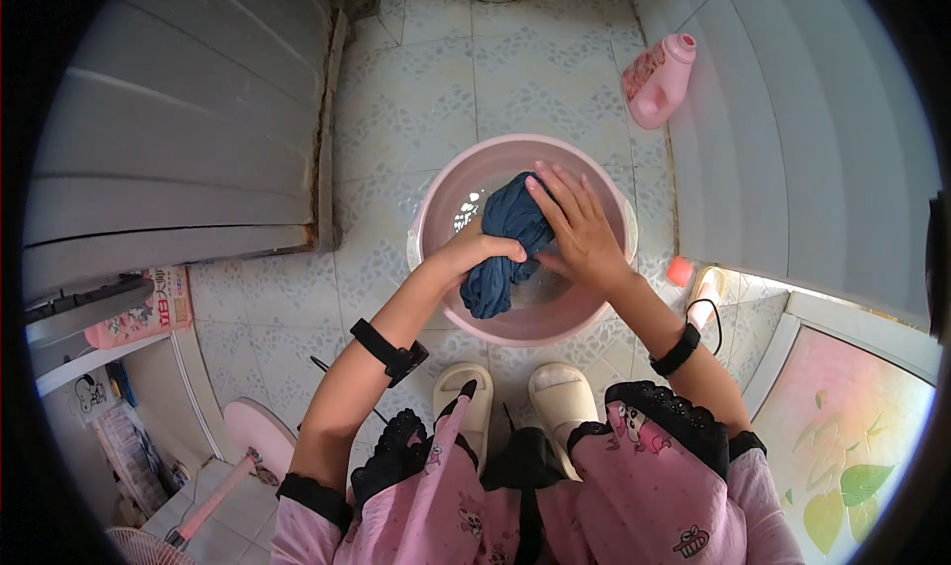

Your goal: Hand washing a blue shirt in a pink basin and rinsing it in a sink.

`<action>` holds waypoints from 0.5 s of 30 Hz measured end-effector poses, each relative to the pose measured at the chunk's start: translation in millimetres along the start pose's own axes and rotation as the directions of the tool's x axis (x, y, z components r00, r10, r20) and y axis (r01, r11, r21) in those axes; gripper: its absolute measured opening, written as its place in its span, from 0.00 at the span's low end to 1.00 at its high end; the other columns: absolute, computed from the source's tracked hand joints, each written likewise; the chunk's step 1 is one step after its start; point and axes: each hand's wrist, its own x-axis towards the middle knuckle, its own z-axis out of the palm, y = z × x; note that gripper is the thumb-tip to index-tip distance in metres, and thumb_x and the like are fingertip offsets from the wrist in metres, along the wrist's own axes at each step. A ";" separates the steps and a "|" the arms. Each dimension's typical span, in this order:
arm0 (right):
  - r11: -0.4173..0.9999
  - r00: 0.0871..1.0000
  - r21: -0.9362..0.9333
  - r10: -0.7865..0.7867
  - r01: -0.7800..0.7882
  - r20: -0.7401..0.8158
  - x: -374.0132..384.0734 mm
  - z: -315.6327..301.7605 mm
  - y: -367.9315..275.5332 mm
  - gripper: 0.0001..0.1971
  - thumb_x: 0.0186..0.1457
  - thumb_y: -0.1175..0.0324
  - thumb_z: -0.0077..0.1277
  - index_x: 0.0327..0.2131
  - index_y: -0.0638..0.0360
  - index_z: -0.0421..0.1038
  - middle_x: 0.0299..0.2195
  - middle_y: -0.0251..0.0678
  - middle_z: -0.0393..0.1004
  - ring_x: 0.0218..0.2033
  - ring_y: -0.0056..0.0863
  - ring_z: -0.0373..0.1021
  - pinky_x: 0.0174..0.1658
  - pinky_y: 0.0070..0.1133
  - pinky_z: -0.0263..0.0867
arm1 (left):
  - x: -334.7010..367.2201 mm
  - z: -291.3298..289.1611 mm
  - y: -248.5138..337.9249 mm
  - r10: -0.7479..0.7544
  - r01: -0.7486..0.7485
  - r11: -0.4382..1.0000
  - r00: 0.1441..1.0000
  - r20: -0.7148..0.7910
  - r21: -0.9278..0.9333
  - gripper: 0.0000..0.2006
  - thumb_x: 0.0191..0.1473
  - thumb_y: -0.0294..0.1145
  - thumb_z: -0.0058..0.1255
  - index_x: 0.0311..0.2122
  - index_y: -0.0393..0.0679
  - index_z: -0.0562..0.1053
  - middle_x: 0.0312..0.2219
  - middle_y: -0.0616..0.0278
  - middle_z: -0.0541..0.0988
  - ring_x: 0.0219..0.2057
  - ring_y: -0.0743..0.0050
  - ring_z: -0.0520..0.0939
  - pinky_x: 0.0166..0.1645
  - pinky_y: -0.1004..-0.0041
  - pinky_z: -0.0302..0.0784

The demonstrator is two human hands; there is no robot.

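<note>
A bunched, dark blue cloth [507,230] is held over a round pink basin [530,329] on the floor, which has shallow clear water in it. My left hand [477,251] wraps round the cloth from its left side, thumb lying across the middle. On the other side, my right hand [582,230] has its fingers stretched out and apart, and its fingertips lie against the cloth's upper right edge. The kind of garment cannot be told from the folds.
An uncapped pink jug-shaped bottle [662,82] stands by the right wall, with a red cap-like object [680,271] nearer. Cream slippers [563,395] are just below the basin. A grey panel [188,119] rises at left, above a pink fan base [260,436].
</note>
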 end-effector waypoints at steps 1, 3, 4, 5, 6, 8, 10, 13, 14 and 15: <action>0.999 0.998 -0.027 0.026 -0.028 -0.065 -1.5 6.1 1.0 0.43 0.28 0.75 0.56 0.55 0.51 0.50 0.55 0.36 0.52 0.52 0.39 0.53 0.51 0.36 0.51 | -1.0 2.3 3.1 -0.006 0.010 0.996 0.999 0.052 -0.092 0.27 0.30 0.27 0.55 0.43 0.35 0.66 0.33 0.58 0.73 0.34 0.70 0.74 0.41 0.74 0.70; 0.998 0.989 -0.060 -0.020 0.011 -0.148 0.5 17.8 5.2 0.40 0.30 0.74 0.55 0.54 0.51 0.52 0.52 0.36 0.55 0.51 0.38 0.55 0.50 0.34 0.53 | -3.6 5.2 7.1 -0.077 0.084 0.995 0.990 0.116 -0.051 0.27 0.30 0.27 0.54 0.42 0.35 0.65 0.33 0.58 0.72 0.33 0.71 0.74 0.39 0.74 0.70; 0.994 0.971 -0.098 -0.069 0.048 -0.228 1.9 20.7 8.3 0.37 0.32 0.73 0.54 0.52 0.51 0.55 0.49 0.36 0.58 0.49 0.38 0.56 0.48 0.32 0.56 | -3.8 6.5 7.9 -0.149 0.153 0.988 0.973 0.176 -0.007 0.27 0.29 0.27 0.54 0.42 0.35 0.64 0.33 0.59 0.71 0.32 0.72 0.73 0.37 0.74 0.70; 0.994 0.972 -0.099 -0.066 0.045 -0.227 1.9 20.4 12.8 0.37 0.32 0.73 0.54 0.52 0.51 0.55 0.49 0.36 0.58 0.49 0.38 0.56 0.48 0.32 0.56 | -3.4 7.8 8.1 -0.151 0.154 0.988 0.972 0.179 -0.007 0.27 0.29 0.27 0.54 0.42 0.35 0.64 0.33 0.59 0.71 0.32 0.72 0.73 0.37 0.74 0.70; 0.990 0.980 -0.089 -0.122 0.109 -0.159 4.2 18.0 15.3 0.34 0.32 0.72 0.53 0.50 0.52 0.57 0.45 0.36 0.61 0.46 0.37 0.59 0.44 0.30 0.58 | -4.6 7.6 9.1 -0.128 0.122 0.992 0.970 0.205 0.042 0.27 0.29 0.28 0.55 0.41 0.36 0.65 0.32 0.59 0.71 0.32 0.72 0.73 0.37 0.75 0.70; 0.982 0.980 -0.074 -0.178 0.172 -0.093 7.3 13.0 16.5 0.31 0.33 0.72 0.52 0.49 0.52 0.60 0.41 0.35 0.63 0.43 0.35 0.62 0.40 0.28 0.61 | -5.8 6.4 10.2 -0.108 0.089 0.992 0.967 0.230 0.090 0.26 0.29 0.28 0.55 0.41 0.36 0.65 0.32 0.60 0.71 0.32 0.72 0.73 0.37 0.75 0.70; 0.982 0.983 -0.048 -0.183 0.182 0.002 9.1 7.7 14.7 0.26 0.33 0.72 0.53 0.43 0.53 0.63 0.33 0.34 0.66 0.34 0.34 0.68 0.32 0.27 0.64 | -5.0 3.8 11.7 -0.097 0.022 0.956 0.965 0.244 0.294 0.24 0.30 0.27 0.55 0.39 0.35 0.67 0.32 0.59 0.73 0.32 0.74 0.73 0.39 0.75 0.70; 0.997 0.996 -0.080 -0.011 0.018 0.087 4.0 17.0 20.6 0.21 0.31 0.70 0.54 0.36 0.54 0.66 0.28 0.36 0.69 0.27 0.35 0.70 0.28 0.29 0.66 | 11.0 -4.2 6.7 -0.036 -0.107 0.800 0.974 0.225 0.590 0.20 0.29 0.30 0.55 0.35 0.36 0.71 0.26 0.55 0.75 0.29 0.69 0.76 0.38 0.73 0.71; 0.997 0.996 -0.080 -0.011 0.018 0.087 1.5 22.3 20.6 0.21 0.31 0.70 0.54 0.36 0.54 0.66 0.28 0.36 0.69 0.27 0.35 0.70 0.28 0.29 0.66 | 13.6 -4.5 3.2 -0.036 -0.107 0.800 0.974 0.225 0.590 0.20 0.29 0.30 0.55 0.35 0.36 0.71 0.26 0.55 0.75 0.29 0.69 0.76 0.38 0.73 0.71; 0.991 0.975 -0.091 0.117 -0.101 0.190 -2.2 29.4 19.0 0.19 0.30 0.70 0.54 0.34 0.56 0.67 0.26 0.39 0.70 0.27 0.37 0.70 0.29 0.29 0.66 | 12.2 1.6 8.1 -0.008 -0.074 0.571 0.995 0.096 0.818 0.19 0.29 0.32 0.55 0.33 0.37 0.72 0.24 0.53 0.76 0.28 0.64 0.77 0.38 0.71 0.71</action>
